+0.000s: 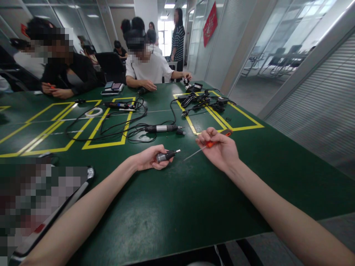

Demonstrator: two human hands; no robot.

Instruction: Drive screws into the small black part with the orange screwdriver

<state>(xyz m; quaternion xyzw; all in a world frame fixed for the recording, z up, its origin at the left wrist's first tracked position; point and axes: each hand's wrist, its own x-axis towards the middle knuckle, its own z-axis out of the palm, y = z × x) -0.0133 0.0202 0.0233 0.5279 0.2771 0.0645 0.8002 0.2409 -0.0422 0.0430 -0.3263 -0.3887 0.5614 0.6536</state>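
My left hand [154,157] is closed round a short black and grey tool head [165,156] with a metal tip pointing right. In my right hand [219,146] is a screwdriver [210,144] with an orange and dark handle, its thin shaft slanting down to the left. The shaft's end is close to the tool head's tip, with a gap between them. Both hands are above the green table [155,214]. Beyond them lies a corded black and silver pen-shaped tool [162,128], with a small black piece [181,132] by its tip.
Tangled black cables and adapters [203,100] lie at the back right within yellow tape. Another corded tool [118,105] and a white ring [93,112] are at the left. A dark-edged case [90,175] stands near my left arm. Two people work across the table.
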